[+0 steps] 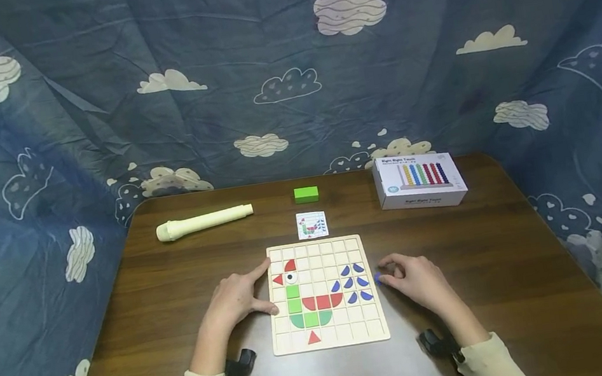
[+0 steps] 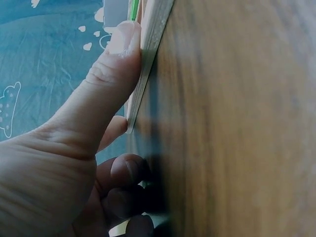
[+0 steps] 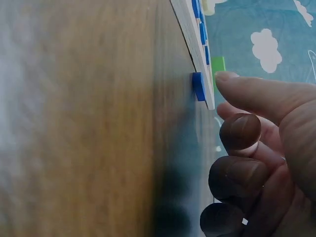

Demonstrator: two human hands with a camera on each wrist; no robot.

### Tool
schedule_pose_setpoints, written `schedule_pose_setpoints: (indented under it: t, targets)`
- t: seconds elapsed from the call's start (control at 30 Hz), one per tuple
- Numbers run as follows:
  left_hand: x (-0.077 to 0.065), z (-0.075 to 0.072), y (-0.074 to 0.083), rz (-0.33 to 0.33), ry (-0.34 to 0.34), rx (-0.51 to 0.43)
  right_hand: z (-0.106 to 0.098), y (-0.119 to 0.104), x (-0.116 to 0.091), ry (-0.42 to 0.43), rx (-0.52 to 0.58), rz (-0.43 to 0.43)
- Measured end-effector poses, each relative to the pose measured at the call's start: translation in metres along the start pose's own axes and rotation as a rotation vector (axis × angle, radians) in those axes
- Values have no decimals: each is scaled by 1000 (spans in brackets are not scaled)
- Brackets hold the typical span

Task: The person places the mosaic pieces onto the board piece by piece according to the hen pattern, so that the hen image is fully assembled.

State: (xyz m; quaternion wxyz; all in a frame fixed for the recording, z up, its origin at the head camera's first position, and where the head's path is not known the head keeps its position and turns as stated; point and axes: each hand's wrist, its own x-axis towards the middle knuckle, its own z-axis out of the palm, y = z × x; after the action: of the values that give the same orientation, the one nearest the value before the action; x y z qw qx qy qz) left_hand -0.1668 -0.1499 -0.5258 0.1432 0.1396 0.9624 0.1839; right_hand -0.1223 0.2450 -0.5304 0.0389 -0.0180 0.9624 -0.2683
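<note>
A pale square grid board [image 1: 331,340] lies flat on the table, with red, green and blue pieces set in a bird-like shape. My left hand [image 1: 234,298] touches the board's left edge with thumb and index finger spread apart; its other fingers bend loosely below the thumb in the left wrist view. Just off the board's right edge lies a small blue piece [image 3: 198,86] on the table. Close beside it, my right hand [image 1: 416,279] has its fingers loosely bent, with a gap between thumb and piece in the right wrist view.
Behind the board lies a small picture card [image 1: 312,225] showing a similar bird, with a green block [image 1: 306,195] farther back. A cream microphone-shaped object [image 1: 204,223] lies back left. The white box [image 1: 420,181] with an abacus picture sits back right on the wooden table [image 1: 545,282].
</note>
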Motion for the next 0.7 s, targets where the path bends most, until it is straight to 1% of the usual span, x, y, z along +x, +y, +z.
schedule_pose_setpoints:
  t: [0.07, 0.23, 0.4, 0.5, 0.7]
  targets:
    - [1, 1, 0, 2, -5, -4, 1, 2, -3, -11, -1, 11]
    - [0, 1, 0, -8, -15, -3, 7, -1, -8, 9, -36, 41]
    - [0, 1, 1, -14, -14, -9, 10, -1, -5, 50, -72, 7]
    - [0, 0, 1, -22, -6, -7, 11, -3, -3, 62, -72, -4]
    - [-1, -1, 0, -30, -13, -11, 12, -6, -3, 49, -58, 19]
